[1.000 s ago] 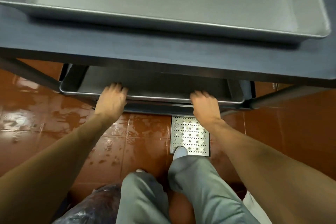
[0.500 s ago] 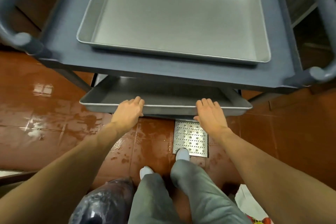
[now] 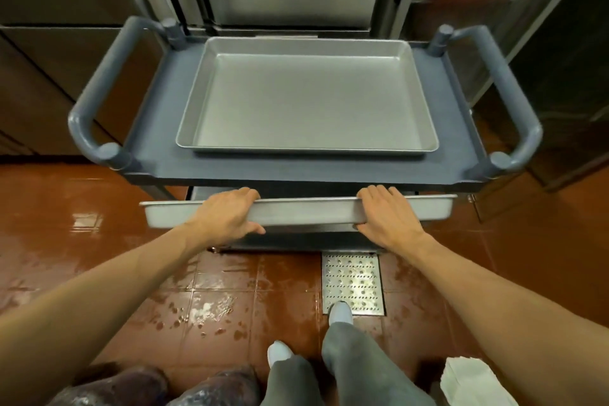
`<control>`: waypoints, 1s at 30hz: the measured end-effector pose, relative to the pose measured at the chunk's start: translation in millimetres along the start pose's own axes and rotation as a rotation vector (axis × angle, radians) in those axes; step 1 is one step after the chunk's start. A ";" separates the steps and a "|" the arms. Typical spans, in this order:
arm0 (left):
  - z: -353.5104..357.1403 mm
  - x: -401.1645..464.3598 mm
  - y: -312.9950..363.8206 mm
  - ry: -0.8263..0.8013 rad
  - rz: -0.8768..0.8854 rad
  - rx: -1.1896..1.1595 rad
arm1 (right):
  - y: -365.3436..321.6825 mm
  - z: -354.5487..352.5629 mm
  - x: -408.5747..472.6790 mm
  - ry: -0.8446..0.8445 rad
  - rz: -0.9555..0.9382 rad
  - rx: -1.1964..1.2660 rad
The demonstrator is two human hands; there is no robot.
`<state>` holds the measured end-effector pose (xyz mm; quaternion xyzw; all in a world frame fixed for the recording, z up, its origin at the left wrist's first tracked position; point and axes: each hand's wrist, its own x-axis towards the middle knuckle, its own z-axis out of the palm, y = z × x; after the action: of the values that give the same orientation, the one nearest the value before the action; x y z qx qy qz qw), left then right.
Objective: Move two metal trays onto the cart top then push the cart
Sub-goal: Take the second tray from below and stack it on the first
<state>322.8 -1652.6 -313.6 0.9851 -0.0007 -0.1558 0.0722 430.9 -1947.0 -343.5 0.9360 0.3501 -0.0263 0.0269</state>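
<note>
Gripping second tray (image 3: 306, 212), left hand (image 3: 227, 212), right hand (image 3: 385, 217)

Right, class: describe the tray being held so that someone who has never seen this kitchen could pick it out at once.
Find the grey cart with looped handles at each side. One metal tray lies flat on its top. The held tray sits lower, in front of the cart's near edge, and unlike the other it is gripped by the left hand and right hand along its near rim.
</note>
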 end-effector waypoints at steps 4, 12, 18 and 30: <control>-39.0 -4.3 -2.1 0.056 0.021 -0.010 | 0.3 -45.5 0.2 0.067 0.013 0.015; -123.6 -20.3 -1.1 0.319 0.046 -0.081 | -7.2 -149.1 2.7 0.162 0.066 0.164; -180.1 -39.6 8.1 0.355 0.095 -0.114 | -6.4 -209.3 -6.1 0.220 0.107 0.237; -305.3 -65.8 9.3 0.532 0.190 -0.061 | -5.5 -342.8 6.0 0.232 0.117 0.240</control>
<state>354.1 -1616.9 -4.8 0.9843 -0.0693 0.1158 0.1140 442.3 -1915.3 -2.2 0.9480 0.2901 0.0417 -0.1243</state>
